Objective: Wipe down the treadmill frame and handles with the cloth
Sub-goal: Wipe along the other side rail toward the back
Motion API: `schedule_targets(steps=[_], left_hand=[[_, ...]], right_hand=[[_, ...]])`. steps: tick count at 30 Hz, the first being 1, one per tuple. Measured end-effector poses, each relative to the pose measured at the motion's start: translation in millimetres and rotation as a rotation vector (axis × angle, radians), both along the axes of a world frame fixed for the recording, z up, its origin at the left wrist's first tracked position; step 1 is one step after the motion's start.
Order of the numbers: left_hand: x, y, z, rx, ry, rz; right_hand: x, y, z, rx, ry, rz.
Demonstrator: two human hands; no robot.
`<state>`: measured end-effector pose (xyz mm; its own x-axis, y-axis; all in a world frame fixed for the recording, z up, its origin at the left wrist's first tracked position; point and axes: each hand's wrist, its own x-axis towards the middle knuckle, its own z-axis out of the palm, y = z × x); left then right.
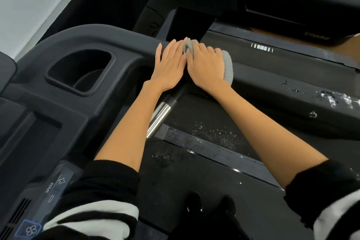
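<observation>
A grey cloth [228, 66] lies under my right hand [206, 66] on the black treadmill frame [120, 45], where the console rim meets the side handle. My right hand presses on the cloth, its fingers curled over the bunched top end. My left hand [169, 64] lies flat beside it with straight fingers, touching the frame and the cloth's edge. Below both hands a handle with a silver sensor grip [158, 121] slants down to the left.
A deep cup holder [81, 72] is sunk in the console at the left. Speed buttons [56, 189] sit at the lower left. White specks and debris dot the belt [210, 134] and the side rail [331, 99]. My dark shoes [210, 208] stand on the belt.
</observation>
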<state>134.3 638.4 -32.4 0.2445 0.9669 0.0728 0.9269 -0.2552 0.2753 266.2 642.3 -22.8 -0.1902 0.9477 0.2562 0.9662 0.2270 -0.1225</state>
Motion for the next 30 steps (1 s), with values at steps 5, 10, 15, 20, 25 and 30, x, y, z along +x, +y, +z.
schedule_targets(steps=[5,10,15,20,25,30], left_hand=[[-1,-1,1,0.001,-0.23,0.034],[0,-1,1,0.026,-0.18,0.039],[0,-2,0,0.046,-0.132,0.03],[1,-1,-1,0.068,-0.091,0.028],[1,1,-3,0.077,-0.07,0.033],[5,-1,-3,0.106,-0.059,0.045]], right_hand=[[28,-10,-12,0.139,-0.062,0.17],[59,-26,-16,0.168,-0.121,0.24],[99,-50,-18,0.242,-0.11,0.217],[132,-63,-26,0.328,0.019,0.28],[153,-74,-37,0.386,0.11,0.325],[141,-76,-36,0.447,0.143,0.262]])
